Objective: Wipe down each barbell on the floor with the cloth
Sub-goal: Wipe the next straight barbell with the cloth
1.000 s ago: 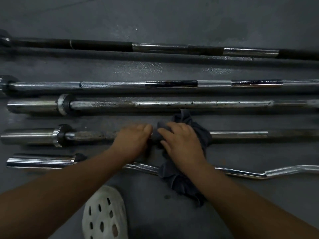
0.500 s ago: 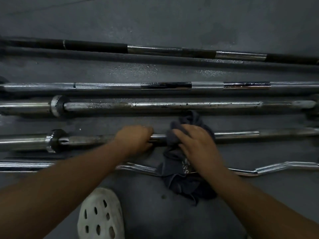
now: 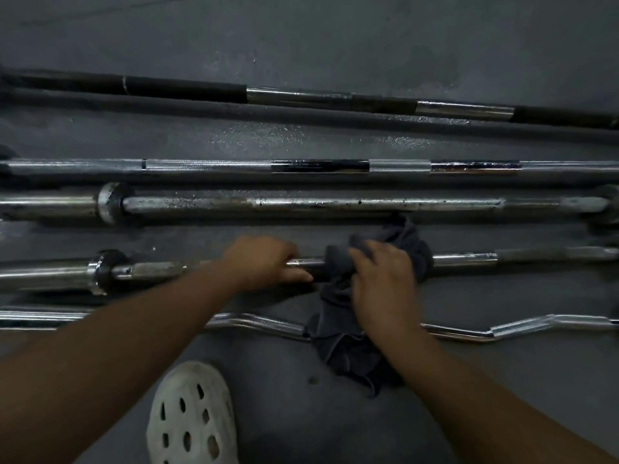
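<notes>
One white shoe (image 3: 192,416) nearest. Next, curl bar (image 3: 502,331) under trailing cloth (image 3: 338,343). Beyond, straight barbell (image 3: 469,259), long axis left to right: left hand (image 3: 261,262) curled round shaft, right hand (image 3: 382,283) just beside, clamping cloth onto shaft; bare shaft rightward, nearer right hand. Farthest, three more barbells (image 3: 335,204).

Dim, even light falls on the dark grey floor (image 3: 335,38) where I crouch, its matte surface mottled with darker patches and marked toward the middle of my view by pale, glinting scuffs (image 3: 258,135).
</notes>
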Tool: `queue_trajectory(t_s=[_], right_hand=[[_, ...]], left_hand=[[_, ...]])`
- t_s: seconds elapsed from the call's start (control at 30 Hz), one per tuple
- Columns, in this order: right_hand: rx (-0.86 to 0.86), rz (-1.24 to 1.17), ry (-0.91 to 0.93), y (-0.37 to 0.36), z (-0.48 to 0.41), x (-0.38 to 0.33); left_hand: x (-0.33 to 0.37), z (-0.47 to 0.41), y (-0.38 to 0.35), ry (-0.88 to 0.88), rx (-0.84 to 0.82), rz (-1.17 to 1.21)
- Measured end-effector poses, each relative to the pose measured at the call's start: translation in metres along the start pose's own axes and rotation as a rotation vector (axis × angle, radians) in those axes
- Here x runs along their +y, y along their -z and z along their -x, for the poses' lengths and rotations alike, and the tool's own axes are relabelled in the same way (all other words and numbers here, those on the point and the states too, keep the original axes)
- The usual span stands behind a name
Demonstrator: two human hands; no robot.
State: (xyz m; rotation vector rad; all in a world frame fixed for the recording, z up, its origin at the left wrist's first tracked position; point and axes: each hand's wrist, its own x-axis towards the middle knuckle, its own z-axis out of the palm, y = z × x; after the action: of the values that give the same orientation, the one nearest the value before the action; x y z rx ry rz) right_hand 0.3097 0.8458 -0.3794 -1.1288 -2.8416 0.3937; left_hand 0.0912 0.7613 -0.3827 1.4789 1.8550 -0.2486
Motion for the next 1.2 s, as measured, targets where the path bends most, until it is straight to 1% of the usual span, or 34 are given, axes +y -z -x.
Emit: queue_trajectory(t_s=[0.03, 0.07, 0.1, 0.13, 0.17, 0.2, 0.23, 0.27, 0.3, 0.37, 0.4, 0.43, 0.5, 0.6, 0.77, 0.83, 1.0, 1.2], right_hand=[[-0.016, -0.025, 0.053, -0.004, 0.001, -0.020], [-0.037, -0.056, 0.126, -0.007, 0.003, -0.034], [-0.061, -0.090, 0.196, -0.008, 0.004, -0.038], [-0.076, -0.113, 0.244, -0.008, 0.002, -0.030], [-0.074, -0.117, 0.254, -0.006, -0.002, -0.016], [-0.074, -0.105, 0.229, -0.006, -0.005, -0.001], [-0.084, -0.088, 0.180, -0.004, -0.007, 0.010], [-0.100, -0.077, 0.120, -0.001, -0.009, 0.017], [-0.116, -0.073, 0.078, 0.002, -0.010, 0.018], [-0.134, -0.106, 0.054, 0.009, -0.010, 0.010], [-0.151, -0.130, 0.049, 0.014, -0.009, 0.004], [-0.175, -0.158, 0.043, 0.019, -0.007, 0.000], [-0.206, -0.209, 0.026, 0.029, 0.001, -0.002], [-0.121, -0.232, -0.001, 0.049, 0.016, -0.004], [0.028, -0.225, 0.080, 0.102, 0.041, -0.011], [0.092, -0.223, 0.112, 0.126, 0.054, -0.015], [0.234, -0.216, 0.199, 0.185, 0.102, -0.030], [0.388, -0.158, 0.287, 0.242, 0.156, -0.033]], left_hand=[[0.006, 0.010, -0.009, 0.035, 0.131, -0.139], [0.011, 0.018, -0.018, 0.056, 0.210, -0.187], [0.011, 0.021, -0.023, 0.060, 0.220, -0.162], [0.007, 0.017, -0.022, 0.024, 0.167, -0.089], [0.001, 0.011, -0.014, -0.016, 0.064, 0.028], [-0.005, 0.003, -0.005, -0.044, -0.065, 0.146], [-0.008, -0.001, 0.001, -0.063, -0.146, 0.225], [-0.008, -0.001, 0.002, -0.069, -0.152, 0.220], [-0.006, 0.000, 0.000, -0.050, -0.102, 0.143], [0.001, 0.012, -0.007, 0.006, 0.126, -0.027], [0.006, 0.021, -0.010, 0.013, 0.223, -0.037], [0.009, 0.032, -0.012, 0.007, 0.286, -0.013], [0.011, 0.048, -0.007, -0.003, 0.334, 0.030], [0.017, 0.075, 0.008, -0.014, 0.382, -0.002], [0.046, 0.126, 0.062, -0.039, 0.491, -0.028], [0.069, 0.149, 0.084, -0.039, 0.525, -0.070], [0.139, 0.207, 0.132, -0.073, 0.598, -0.268], [0.210, 0.270, 0.136, -0.098, 0.636, -0.416]])
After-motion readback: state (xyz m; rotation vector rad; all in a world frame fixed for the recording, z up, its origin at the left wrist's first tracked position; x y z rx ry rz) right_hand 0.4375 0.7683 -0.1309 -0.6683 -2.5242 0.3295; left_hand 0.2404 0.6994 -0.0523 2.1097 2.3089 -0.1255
